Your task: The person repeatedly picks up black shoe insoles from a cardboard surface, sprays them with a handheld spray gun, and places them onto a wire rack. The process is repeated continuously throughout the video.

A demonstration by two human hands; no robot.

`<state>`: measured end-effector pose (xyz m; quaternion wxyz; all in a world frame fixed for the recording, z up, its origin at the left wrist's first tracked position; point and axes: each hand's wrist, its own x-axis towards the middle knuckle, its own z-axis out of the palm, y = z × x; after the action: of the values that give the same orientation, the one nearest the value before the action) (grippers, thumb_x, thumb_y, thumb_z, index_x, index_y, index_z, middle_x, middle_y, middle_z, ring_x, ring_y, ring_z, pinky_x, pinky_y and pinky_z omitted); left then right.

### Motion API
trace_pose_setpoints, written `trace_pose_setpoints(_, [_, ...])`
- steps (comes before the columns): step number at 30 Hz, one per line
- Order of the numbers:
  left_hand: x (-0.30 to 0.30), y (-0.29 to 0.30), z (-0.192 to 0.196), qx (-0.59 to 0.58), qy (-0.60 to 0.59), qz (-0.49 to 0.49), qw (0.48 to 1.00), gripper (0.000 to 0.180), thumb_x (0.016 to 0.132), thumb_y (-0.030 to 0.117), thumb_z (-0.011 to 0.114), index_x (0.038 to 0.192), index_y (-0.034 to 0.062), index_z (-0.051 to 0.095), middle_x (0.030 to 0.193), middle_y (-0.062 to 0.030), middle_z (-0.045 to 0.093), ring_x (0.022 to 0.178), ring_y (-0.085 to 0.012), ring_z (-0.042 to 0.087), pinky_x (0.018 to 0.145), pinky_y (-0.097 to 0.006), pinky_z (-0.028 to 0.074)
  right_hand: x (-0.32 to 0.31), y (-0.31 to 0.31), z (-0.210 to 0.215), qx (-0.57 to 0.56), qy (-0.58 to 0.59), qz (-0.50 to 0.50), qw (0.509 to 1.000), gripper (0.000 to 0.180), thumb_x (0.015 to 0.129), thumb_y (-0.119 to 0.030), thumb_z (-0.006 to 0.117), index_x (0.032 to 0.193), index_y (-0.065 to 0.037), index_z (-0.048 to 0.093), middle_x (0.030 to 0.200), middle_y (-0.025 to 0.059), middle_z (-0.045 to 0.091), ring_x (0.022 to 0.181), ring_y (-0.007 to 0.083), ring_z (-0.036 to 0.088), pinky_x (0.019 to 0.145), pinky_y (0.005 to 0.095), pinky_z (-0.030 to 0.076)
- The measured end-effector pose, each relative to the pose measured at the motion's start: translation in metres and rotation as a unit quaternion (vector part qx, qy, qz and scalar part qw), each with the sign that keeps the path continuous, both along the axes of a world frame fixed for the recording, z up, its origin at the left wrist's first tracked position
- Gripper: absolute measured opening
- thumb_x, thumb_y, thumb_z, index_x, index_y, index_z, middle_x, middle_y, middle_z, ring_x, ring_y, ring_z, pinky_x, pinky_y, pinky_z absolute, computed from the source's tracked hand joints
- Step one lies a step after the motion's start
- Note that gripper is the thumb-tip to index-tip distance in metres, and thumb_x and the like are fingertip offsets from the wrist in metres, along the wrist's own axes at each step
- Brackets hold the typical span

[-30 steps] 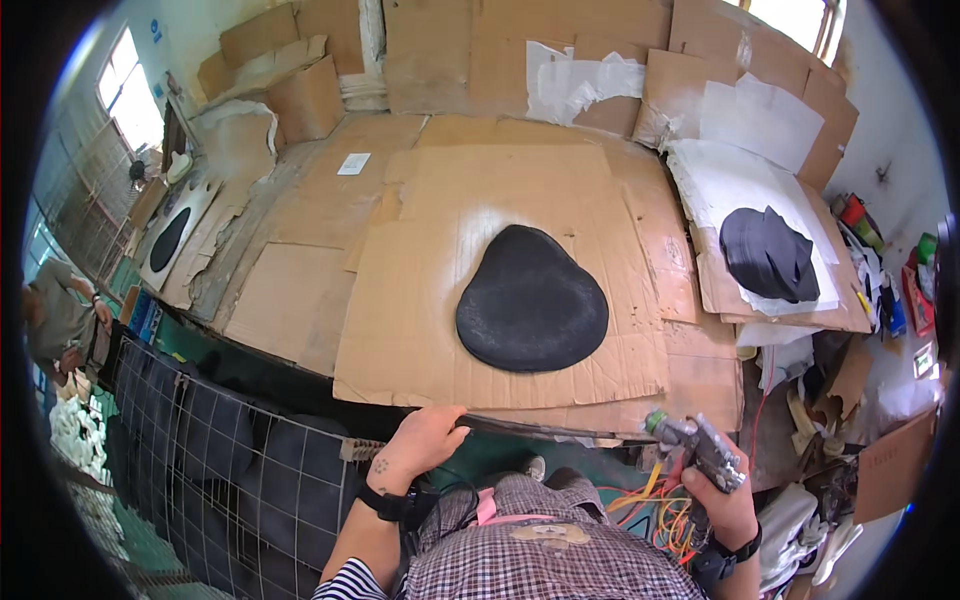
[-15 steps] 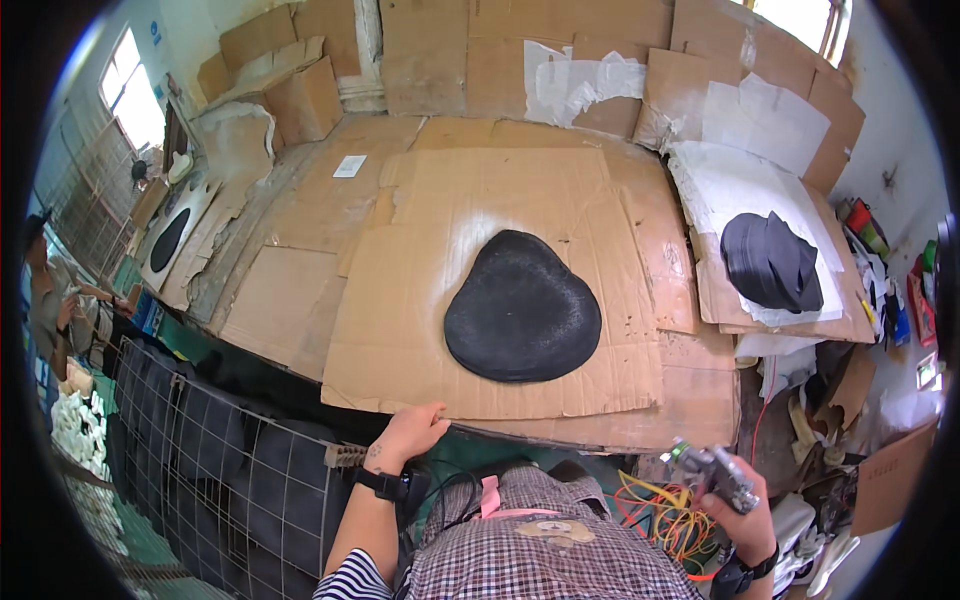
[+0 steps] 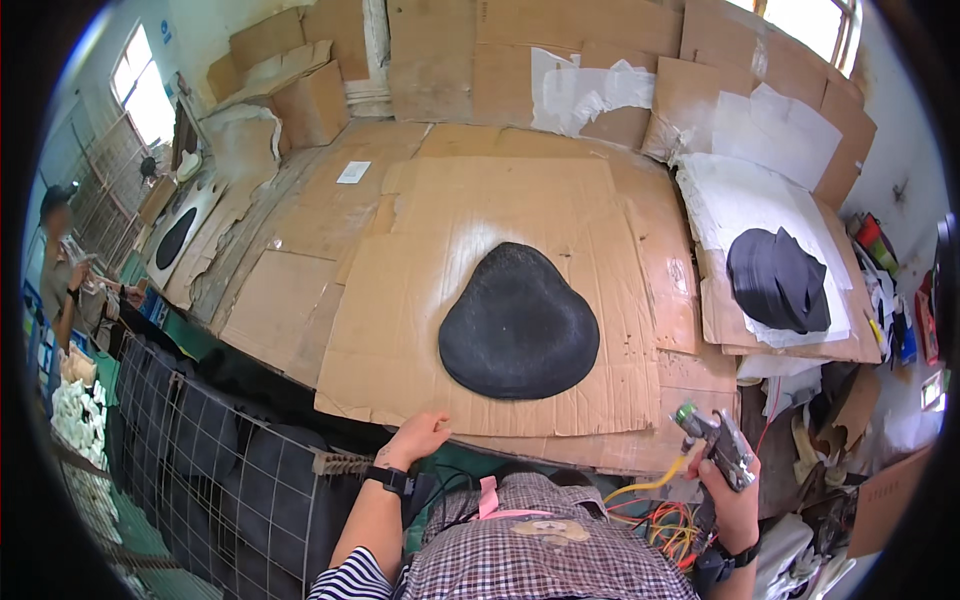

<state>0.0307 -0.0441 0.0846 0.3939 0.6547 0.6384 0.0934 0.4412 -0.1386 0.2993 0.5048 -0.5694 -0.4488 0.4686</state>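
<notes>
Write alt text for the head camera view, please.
A black pear-shaped pad lies on a cardboard-covered table. The person's left hand rests at its near edge; the right hand holds a spray gun. A stack of black pads sits right.

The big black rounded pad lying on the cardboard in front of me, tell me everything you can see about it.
The black rounded pad is pear-shaped, narrower at the far end and wide and rounded toward the person. Its surface looks matte, finely textured and slightly domed. It lies flat on a brown cardboard sheet dusted with pale overspray around its outline. Nothing touches it: the left hand rests at the near edge of the cardboard, and the right hand holds a metal spray gun off to the side.
</notes>
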Motion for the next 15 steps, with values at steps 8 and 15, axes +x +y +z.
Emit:
trace_pose_setpoints(8, [-0.022,0.036,-0.076,-0.017,-0.032,0.106,0.994,0.038,0.081,0.024,0.059,0.112,0.0018,0.063,0.093,-0.0188,0.068,0.089,-0.0300,0.065,0.080,-0.037,0.050,0.010,0.008,0.005,0.018,0.010,0.030,0.999,0.044,0.080,-0.016,0.074,0.113,0.004,0.051,0.083,0.0069,0.062,0.075,0.0157,0.062,0.070,0.0291,0.051])
trace_pose_setpoints(15, [-0.002,0.084,-0.086,0.046,0.019,0.176,0.983,0.029,0.081,0.018,0.055,0.103,0.0017,0.065,0.094,-0.0191,0.068,0.091,-0.0328,0.065,0.079,-0.039,0.050,0.046,-0.015,-0.002,-0.081,-0.053,0.128,0.987,0.047,0.077,-0.004,0.071,0.120,0.003,0.053,0.087,0.0059,0.064,0.080,0.0117,0.061,0.073,0.0268,0.050])
